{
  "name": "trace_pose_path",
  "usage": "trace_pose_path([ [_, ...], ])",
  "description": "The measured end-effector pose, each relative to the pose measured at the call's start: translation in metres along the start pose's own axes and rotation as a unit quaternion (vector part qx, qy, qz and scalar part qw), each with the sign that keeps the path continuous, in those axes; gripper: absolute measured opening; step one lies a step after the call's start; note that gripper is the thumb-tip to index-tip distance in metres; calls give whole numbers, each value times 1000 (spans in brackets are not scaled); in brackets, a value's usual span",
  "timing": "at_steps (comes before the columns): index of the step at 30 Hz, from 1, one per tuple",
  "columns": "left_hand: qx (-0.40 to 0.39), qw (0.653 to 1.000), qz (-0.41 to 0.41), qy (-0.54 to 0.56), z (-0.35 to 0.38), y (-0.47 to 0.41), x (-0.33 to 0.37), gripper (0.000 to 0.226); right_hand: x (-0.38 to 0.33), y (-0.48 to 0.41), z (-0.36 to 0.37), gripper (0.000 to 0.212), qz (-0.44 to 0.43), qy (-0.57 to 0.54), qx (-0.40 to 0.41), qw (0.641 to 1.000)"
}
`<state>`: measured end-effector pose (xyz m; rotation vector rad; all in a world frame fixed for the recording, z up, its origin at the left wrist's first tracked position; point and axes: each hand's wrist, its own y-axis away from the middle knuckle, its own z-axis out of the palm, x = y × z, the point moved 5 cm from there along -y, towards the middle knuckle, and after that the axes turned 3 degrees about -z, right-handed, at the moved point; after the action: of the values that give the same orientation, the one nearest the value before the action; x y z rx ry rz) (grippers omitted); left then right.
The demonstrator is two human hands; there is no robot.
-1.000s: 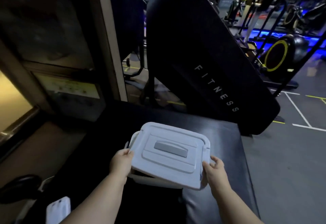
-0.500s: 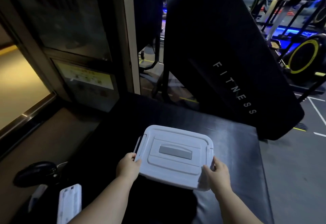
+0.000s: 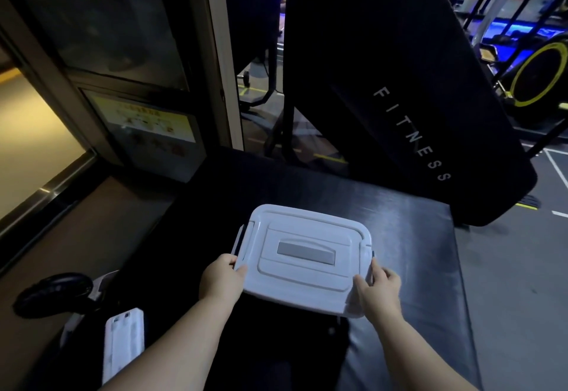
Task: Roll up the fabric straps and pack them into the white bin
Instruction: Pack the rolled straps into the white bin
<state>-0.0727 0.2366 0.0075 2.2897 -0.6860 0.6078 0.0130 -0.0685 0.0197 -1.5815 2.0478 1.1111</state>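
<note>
Left hand (image 3: 222, 277) seemingly grips white bin (image 3: 302, 270).

white bin (image 3: 302, 255) closed, its inside hidden from view.

One white bin (image 3: 302, 255), one left hand (image 3: 221, 277), one right hand (image 3: 379, 292), one bench (image 3: 415, 237), one yellow-rimmed wheel (image 3: 538, 80)

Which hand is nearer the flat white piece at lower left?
Left. The left hand grips the left edge of the white bin, just up-right of the flat white piece; the right hand grips the opposite edge, farther off.
</note>
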Motion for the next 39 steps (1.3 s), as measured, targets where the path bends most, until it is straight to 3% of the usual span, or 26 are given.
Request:
trace_pose_path([
  [7, -12, 1000, -10, 23, 0, -3, -6, 32, -1, -3, 4, 53, 0, -22, -29, 999],
  [11, -23, 999, -23, 36, 1, -6, -5, 32, 1, -1, 0, 77, 27, -66, -13, 997],
  [13, -21, 998, -27, 46, 2, -5, -4, 39, 11, -5, 4, 87, 62, -89, -9, 994],
  [17, 16, 996, -29, 82, 0, -4, -4, 64, 28, -15, 12, 82, 104, -84, -15, 991],
  [21, -78, 967, -49, 237, 13, -14, -5, 84, 25, -20, 12, 82, 117, -97, -21, 988],
  [25, -101, 951, -66, 283, 25, -25, -10, 59, 28, -23, 13, 59, 136, -138, -34, 980],
  [28, -89, 955, -60, 275, 25, -25, -6, 33, 38, -33, 19, 68, 149, -195, -52, 968],
  [30, -69, 963, -47, 255, 22, -24, -1, 29, 37, -34, 18, 67, 157, -188, -64, 967],
  [35, -44, 979, -18, 200, 16, -18, 8, 32, 39, -33, 13, 35, 151, -171, -58, 972],
  [39, -38, 985, -7, 170, 15, -17, 12, 24, 36, -33, 13, 33, 142, -157, -58, 976],
])
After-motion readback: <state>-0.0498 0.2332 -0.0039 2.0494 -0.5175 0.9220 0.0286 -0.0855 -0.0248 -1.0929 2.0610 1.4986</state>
